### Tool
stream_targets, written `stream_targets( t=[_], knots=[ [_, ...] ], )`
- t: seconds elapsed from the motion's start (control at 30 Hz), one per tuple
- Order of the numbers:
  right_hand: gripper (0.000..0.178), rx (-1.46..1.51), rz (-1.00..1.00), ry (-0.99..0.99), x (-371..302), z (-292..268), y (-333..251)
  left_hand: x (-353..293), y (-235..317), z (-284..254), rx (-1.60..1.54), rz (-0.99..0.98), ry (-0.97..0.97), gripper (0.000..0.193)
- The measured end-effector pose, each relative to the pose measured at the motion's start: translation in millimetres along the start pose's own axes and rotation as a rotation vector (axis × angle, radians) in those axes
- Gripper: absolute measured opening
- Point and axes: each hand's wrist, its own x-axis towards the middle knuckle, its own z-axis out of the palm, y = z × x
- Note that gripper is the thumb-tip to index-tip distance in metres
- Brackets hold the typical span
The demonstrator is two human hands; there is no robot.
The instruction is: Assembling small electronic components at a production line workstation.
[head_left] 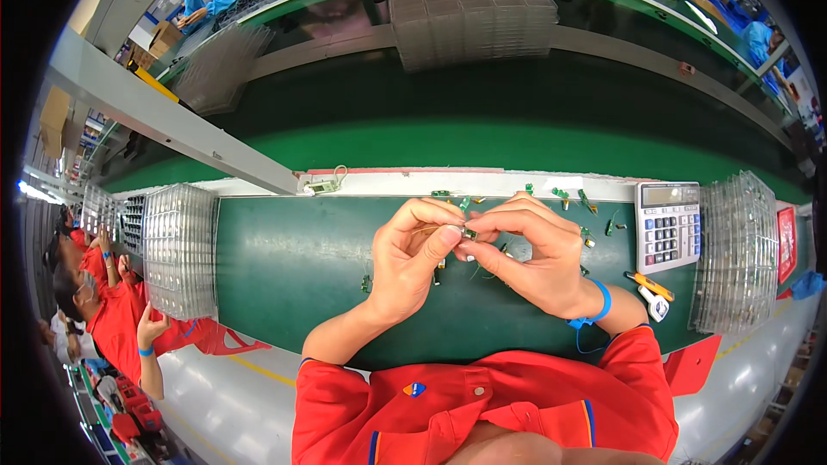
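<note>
Over the green bench my left hand [408, 257] and my right hand [541, 260] meet, thumbs and fingertips pinched together. Between them is a small green circuit board [469, 233], mostly covered by the fingers. A thin wire [424, 230] runs from it across my left fingers. Several similar small boards with wires lie loose around my hands, such as one [587, 200] beyond my right hand and one [366, 283] beside my left wrist. My right wrist wears a blue strap [600, 303] with a cord.
On the right are a calculator [668, 224], an orange-yellow cutter [649, 285], a white handheld tool [655, 303] and stacked clear trays [739, 254]. More trays [180, 250] stand left. A metal post [172, 112] slants across a green conveyor [413, 142]. Other people work beyond and leftward.
</note>
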Motion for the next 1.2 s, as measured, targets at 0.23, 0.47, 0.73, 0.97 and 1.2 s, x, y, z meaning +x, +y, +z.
stream_targets(
  t=[0.23,0.47,0.73,0.97,1.2],
  knots=[
    [0.027,0.001,-0.003,-0.004,-0.2,-0.3,0.4,0.8,1.9,-1.0,0.022,0.004,-0.031,0.009],
    [0.024,0.022,0.111,-0.043,-0.5,-2.8,1.8,6.2,3.0,-4.8,0.035,-0.02,-0.059,0.01],
    [0.022,0.081,0.133,-0.096,3.6,-0.6,5.9,5.3,7.3,-10.1,0.452,0.266,-0.047,0.014],
    [0.013,0.093,0.253,0.008,-8.2,1.9,6.2,7.4,-11.4,-3.6,0.403,0.245,-0.075,0.013],
    [0.008,-0.052,0.156,-0.039,-15.3,9.4,7.8,1.2,-12.9,-0.6,0.52,0.363,-0.007,0.008]
  ],
)
